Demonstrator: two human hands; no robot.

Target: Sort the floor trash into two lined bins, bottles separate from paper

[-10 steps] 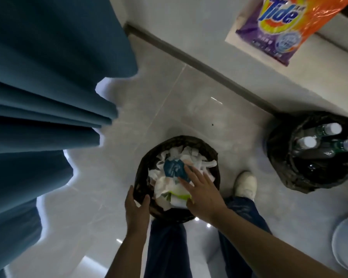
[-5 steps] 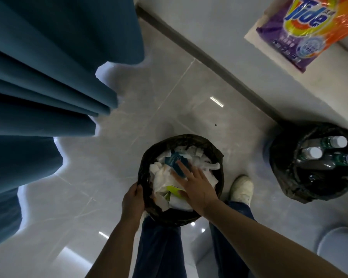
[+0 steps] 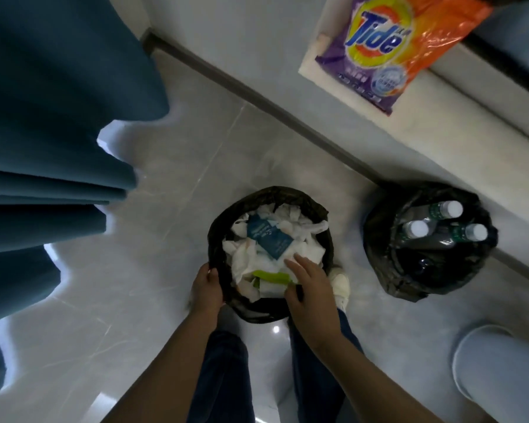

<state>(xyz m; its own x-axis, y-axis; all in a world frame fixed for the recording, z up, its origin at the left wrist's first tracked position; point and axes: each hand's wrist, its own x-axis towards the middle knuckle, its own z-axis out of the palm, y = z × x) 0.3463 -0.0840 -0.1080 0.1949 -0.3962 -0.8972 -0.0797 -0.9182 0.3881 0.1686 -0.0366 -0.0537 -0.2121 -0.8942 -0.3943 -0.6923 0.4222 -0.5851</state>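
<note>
I judge I'm at the packing-down stage of the sort, with the floor around me showing no loose trash. The paper bin [image 3: 217,239], black-lined and sitting at lower centre of the frame, is heaped with crumpled white paper [image 3: 251,257], a blue printed sheet [image 3: 268,236] and a green scrap [image 3: 271,276]. My left hand [image 3: 206,290] grips the liner at the bin's near-left rim, fingers curled over it. My right hand [image 3: 310,288] lies flat on the paper at the near-right edge, fingers straight and relaxed, holding nothing. The bottle bin [image 3: 379,239] stands to the right of centre, apart from the paper bin, with three white-capped plastic bottles [image 3: 416,228] upright inside. A Tide detergent bag [image 3: 391,47] rests on a ledge at upper right. Next, I'd press the pile below the rim without tearing the liner, keeping the left hand steadying.
</note>
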